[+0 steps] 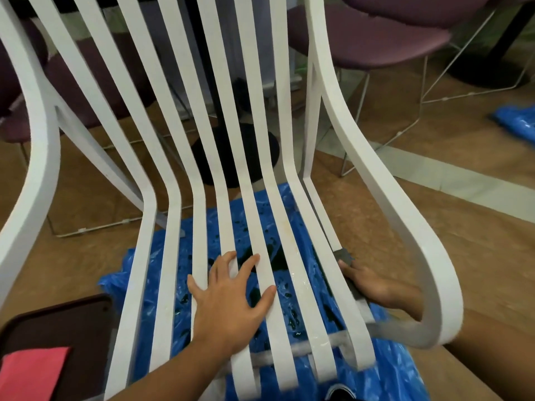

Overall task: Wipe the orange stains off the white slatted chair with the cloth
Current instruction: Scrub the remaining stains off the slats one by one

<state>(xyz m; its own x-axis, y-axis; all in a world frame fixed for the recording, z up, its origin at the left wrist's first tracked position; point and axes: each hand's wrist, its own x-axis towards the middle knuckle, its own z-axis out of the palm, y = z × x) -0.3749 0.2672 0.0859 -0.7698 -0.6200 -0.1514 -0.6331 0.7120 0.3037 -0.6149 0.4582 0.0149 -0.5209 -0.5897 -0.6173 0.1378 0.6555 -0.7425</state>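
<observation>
- On the brown floor (451,227), a white slatted chair (405,215) stands over a crumpled blue plastic sheet (390,369); the sheet shows through the gaps between the seat slats and carries dark wet droplets.
- Left hand (228,302): palm down on the middle seat slats, towards the front edge of the seat. Its fingers (249,264) are straight and spread across several slats, released, holding nothing.
- Right hand (373,285): reaches in at the right edge of the seat, between the outermost slat and the curved right armrest. Its fingers are clenched on a grey cloth (344,255).
- Cloth: pressed against the outer side of the rightmost seat slat. One end sticks out beyond the fingertips; more grey material runs along the slat beside the palm.
- Stain (292,235): a faint orange-yellow streak runs along one slat on the right half of the seat, two slats in from the cloth. The cloth does not touch it. That slat looks wet and glossy further towards the front edge.
- Beside the front left corner of the chair: a dark tray (72,328) with a pink flat item (31,371) on it; what that item is, cannot tell.
- Behind the chair back: purple chairs (390,33) on thin wire legs.
- Far right of the floor: a second blue plastic bundle (518,120), well apart from the chair.
</observation>
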